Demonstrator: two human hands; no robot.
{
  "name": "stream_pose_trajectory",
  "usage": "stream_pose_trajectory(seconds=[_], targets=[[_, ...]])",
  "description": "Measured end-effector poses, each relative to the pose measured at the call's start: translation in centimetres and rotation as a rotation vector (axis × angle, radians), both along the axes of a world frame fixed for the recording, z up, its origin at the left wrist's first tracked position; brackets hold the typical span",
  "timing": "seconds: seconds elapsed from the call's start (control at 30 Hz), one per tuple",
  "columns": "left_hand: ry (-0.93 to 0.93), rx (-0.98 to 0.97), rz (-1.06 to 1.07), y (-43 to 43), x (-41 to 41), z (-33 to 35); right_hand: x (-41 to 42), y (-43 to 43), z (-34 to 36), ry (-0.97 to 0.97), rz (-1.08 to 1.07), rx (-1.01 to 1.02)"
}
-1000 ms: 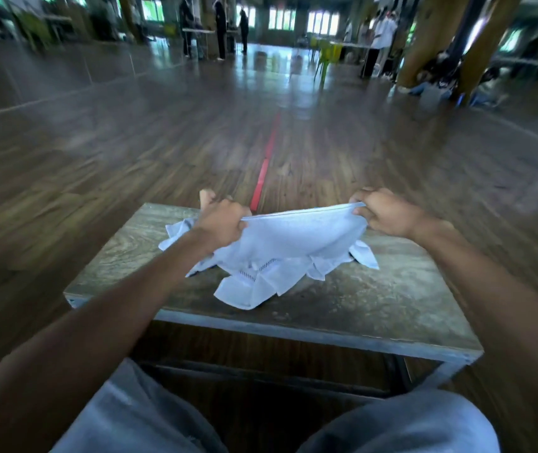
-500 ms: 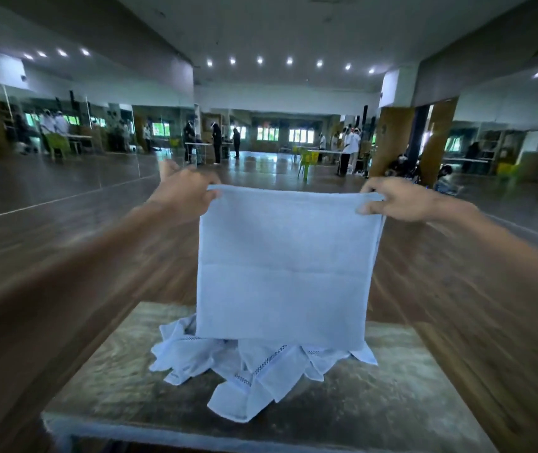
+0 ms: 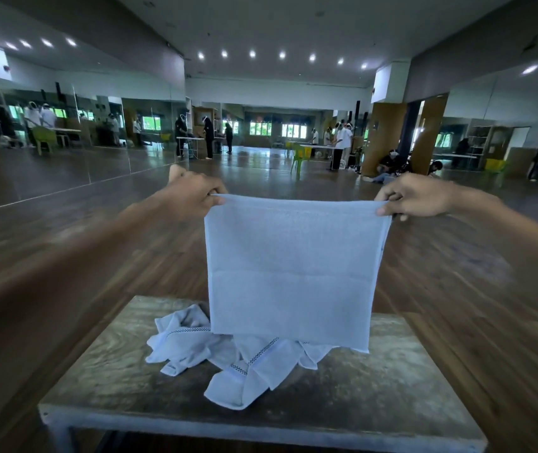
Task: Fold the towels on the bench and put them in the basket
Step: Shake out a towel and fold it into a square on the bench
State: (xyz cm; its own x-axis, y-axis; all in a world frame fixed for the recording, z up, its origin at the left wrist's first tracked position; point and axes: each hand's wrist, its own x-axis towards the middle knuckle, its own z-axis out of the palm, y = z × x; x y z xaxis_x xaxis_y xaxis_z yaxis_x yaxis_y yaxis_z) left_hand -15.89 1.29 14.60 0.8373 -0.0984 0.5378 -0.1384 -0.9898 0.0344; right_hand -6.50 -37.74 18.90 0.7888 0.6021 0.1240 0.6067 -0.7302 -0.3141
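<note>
pale blue towel: hangs flat and upright over the bench, its lower edge down by the heap.
feel: looks thin, light and limp, so it should drape and crease readily, with nothing to break.
left hand: pinches the top left corner, fingers curled.
right hand: pinches the top right corner, so the top edge is taut.
where to hold: corners and hems, likely best for a square fold.
heap: crumpled towels lying on the bench.
bench: worn top.
basket: not in view.
</note>
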Motion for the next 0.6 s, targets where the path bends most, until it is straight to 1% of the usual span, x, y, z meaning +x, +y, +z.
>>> stream_pose_trajectory(seconds=[0.1, 0.17, 0.3, 0.4, 0.47, 0.6], targets=[[0.164, -0.112, -0.065, 0.6, 0.4, -1.0, -0.2, -0.4, -1.0, 0.107, 0.026, -0.057], [0.237, -0.135, -0.07, 0.8, 0.8, -2.1, 0.4, -0.2, -2.1, 0.131, 0.026, -0.075], [0.253, -0.097, -0.029, 0.6, 3.0, -5.8, 2.9, 0.8, -6.2, 0.174, -0.011, -0.138], [0.297, -0.068, 0.025, 0.5, 4.9, -9.9, 5.5, 1.9, -10.5, 0.198, -0.056, -0.121], [0.322, -0.082, 0.033, 0.6, 6.0, -12.7, 7.1, 2.5, -13.6, 0.198, -0.096, -0.111], [0.335, -0.06, 0.086, 0.9, 8.1, -17.7, 9.1, 3.3, -19.5, 0.073, -0.184, -0.104]])
